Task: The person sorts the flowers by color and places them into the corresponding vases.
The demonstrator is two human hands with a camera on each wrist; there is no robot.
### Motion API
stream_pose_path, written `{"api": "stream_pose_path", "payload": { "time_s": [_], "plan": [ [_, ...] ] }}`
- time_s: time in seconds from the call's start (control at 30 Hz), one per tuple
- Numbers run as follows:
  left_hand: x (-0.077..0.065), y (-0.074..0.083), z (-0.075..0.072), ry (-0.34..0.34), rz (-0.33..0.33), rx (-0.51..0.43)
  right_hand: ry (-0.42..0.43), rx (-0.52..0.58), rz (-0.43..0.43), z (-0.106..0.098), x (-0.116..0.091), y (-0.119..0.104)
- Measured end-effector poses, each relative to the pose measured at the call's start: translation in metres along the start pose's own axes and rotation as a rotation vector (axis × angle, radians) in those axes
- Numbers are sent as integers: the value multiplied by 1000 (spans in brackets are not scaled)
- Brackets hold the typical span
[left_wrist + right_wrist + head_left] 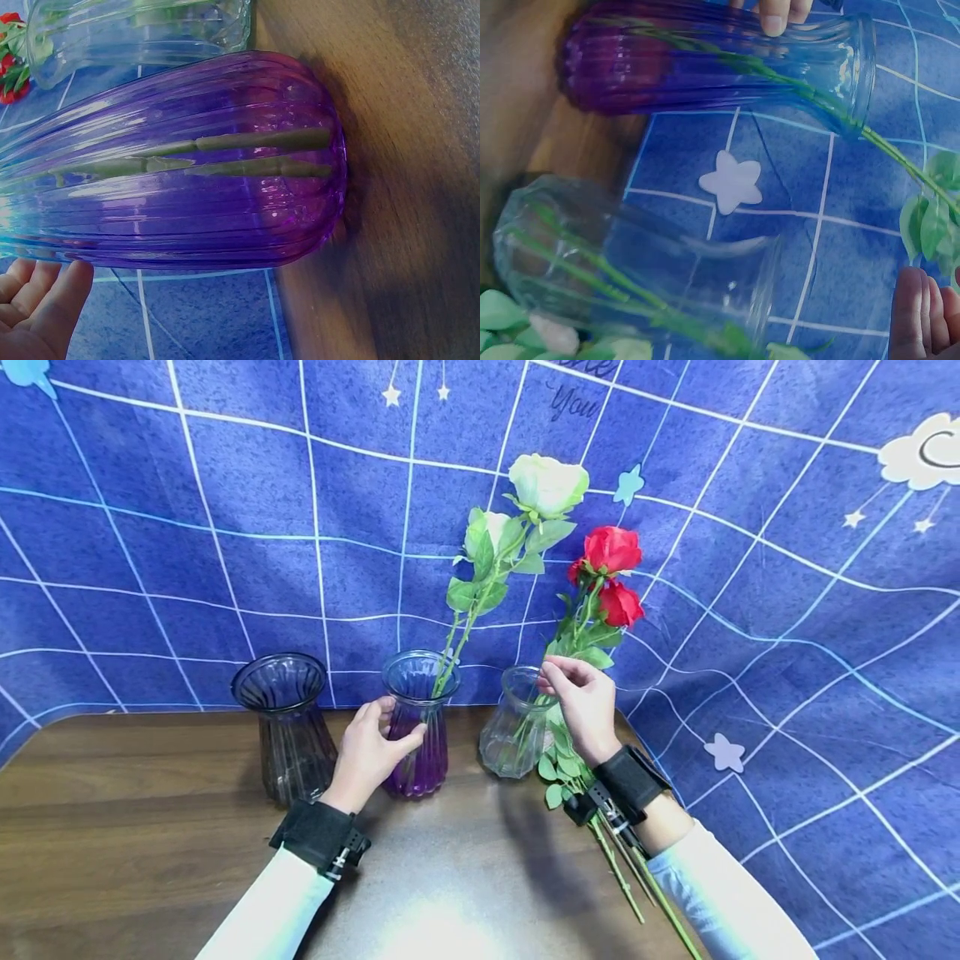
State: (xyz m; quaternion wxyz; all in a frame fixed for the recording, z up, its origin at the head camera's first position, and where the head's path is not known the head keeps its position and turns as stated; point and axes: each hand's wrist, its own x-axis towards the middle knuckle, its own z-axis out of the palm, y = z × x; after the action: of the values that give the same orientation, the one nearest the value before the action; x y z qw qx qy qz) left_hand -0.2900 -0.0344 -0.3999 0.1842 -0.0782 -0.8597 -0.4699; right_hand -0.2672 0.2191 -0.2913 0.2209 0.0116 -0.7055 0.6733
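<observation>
My left hand (372,747) is at the neck of a ribbed vase, blue above and purple below (420,768), thumb across its front and fingers at its side. Two stems of white roses (550,487) stand inside it, leaning right; their cut ends show through the purple glass (262,154). Beside the rim of a clear glass vase (513,743), my right hand (588,702) is raised with loosely bent fingers and nothing visible between them. Green stems (607,270) run into that clear vase, and red roses (612,550) rise behind the right hand.
A dark grey glass vase (288,743) stands left of the left hand. More leafy stems (615,860) lie on the wooden table (150,827) under the right forearm. A blue gridded cloth (262,560) hangs close behind the vases.
</observation>
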Motion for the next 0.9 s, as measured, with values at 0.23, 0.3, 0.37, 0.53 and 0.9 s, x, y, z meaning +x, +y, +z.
{"api": "stream_pose_path", "payload": {
  "time_s": [0.23,0.3,0.37,0.53,0.9],
  "plan": [
    [1,-1,-1,-1,-7,-6,42,6,14,-28,-9,4],
    [1,-1,-1,-3,-9,-5,56,-5,17,-39,-13,7],
    [1,-1,-1,-4,-8,-2,73,-31,25,-50,-17,11],
    [0,0,0,-8,-15,1,133,-97,66,-80,-26,24],
    [0,-1,1,-17,-27,-8,173,-335,171,-139,-44,61]
  ]
}}
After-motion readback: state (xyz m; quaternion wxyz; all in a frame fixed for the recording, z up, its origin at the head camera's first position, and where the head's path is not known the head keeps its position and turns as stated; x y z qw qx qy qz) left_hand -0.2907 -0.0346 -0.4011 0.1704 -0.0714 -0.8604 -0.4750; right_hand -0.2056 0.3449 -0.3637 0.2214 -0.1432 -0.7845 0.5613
